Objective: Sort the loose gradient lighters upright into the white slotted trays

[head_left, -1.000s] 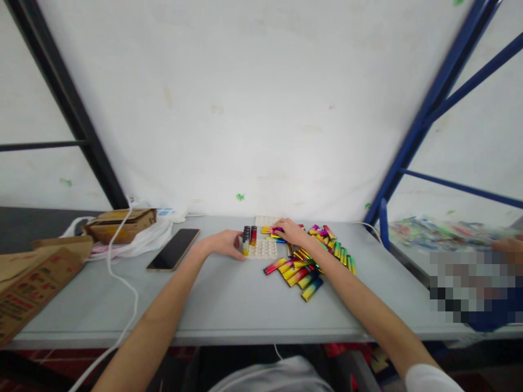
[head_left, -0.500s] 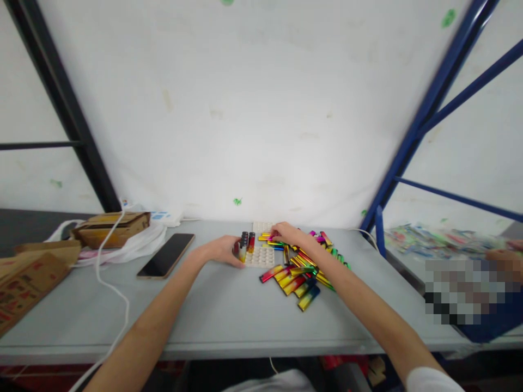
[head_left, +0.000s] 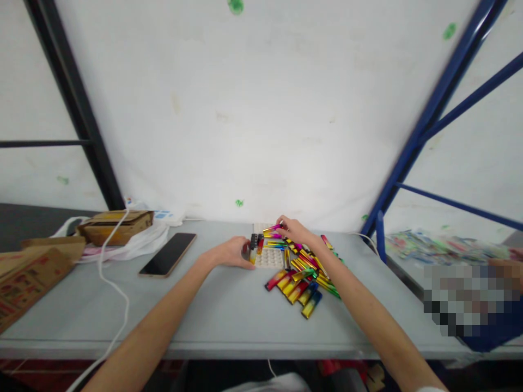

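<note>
Shiny multicoloured lighters lie in a loose pile on the grey table. Beside them is a white tray with rows of round holes. A few lighters with dark tops stand upright at the tray's left end. My left hand curves around these standing lighters, thumb in front and fingers behind. Over the far side of the pile, my right hand pinches the end of a yellow and magenta lighter. That lighter points left, above the tray's far part.
A phone lies left of my left hand. Further left are cardboard boxes, a white plastic bag and a white cable. A blue metal frame rises at right. Beyond it, another person's hand is near plastic packets.
My right hand has lifted slightly, raising a yellow and magenta lighter from the pile. My left hand stays around the standing lighters. The whole view has shifted slightly.
</note>
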`<action>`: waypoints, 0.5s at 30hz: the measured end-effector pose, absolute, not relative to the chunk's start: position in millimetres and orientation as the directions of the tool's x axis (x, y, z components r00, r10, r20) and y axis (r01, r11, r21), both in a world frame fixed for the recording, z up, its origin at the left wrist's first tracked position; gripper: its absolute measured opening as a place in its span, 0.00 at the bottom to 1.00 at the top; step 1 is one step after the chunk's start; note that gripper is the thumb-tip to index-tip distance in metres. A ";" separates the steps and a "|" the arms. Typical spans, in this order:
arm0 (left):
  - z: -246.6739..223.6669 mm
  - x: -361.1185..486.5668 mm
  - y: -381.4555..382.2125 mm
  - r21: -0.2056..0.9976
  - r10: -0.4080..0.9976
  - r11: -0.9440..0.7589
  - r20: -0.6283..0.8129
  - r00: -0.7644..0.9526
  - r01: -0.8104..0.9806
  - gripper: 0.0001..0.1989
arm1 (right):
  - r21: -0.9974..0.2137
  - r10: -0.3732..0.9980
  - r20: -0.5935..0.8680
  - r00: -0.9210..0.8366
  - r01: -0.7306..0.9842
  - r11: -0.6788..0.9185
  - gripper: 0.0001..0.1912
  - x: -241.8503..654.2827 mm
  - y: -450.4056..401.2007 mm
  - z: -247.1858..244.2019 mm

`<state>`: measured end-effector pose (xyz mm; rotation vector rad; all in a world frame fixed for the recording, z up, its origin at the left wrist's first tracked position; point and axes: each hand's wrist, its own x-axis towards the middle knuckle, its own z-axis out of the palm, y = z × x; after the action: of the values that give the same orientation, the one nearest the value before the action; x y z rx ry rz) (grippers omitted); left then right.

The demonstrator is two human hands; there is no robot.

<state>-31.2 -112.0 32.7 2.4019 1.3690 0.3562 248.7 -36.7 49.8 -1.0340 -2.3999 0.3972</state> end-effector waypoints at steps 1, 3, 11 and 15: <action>31.5 -29.5 -111.6 0.414 0.865 -0.474 0.053 0.500 0.777 0.32 | -0.543 0.753 0.351 -0.557 0.534 0.648 0.12 253.5 -41.8 49.1; 28.2 -26.4 -109.8 0.393 0.864 -0.485 0.074 0.499 0.781 0.32 | -0.757 0.804 0.367 -0.468 0.352 0.550 0.16 260.1 -53.5 45.1; 16.8 -21.4 -101.2 0.323 0.856 -0.515 0.150 0.495 0.794 0.31 | -0.932 0.958 0.190 -0.212 -0.345 0.109 0.22 258.1 -94.1 38.3; 16.7 -23.4 -100.1 0.305 0.855 -0.517 0.143 0.498 0.800 0.30 | -0.918 0.935 0.187 -0.302 -0.393 0.057 0.22 252.1 -107.4 43.8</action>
<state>-23.4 -100.1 16.7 2.5422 1.4235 0.4113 252.1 -107.4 43.8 -0.6448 -1.2009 1.5103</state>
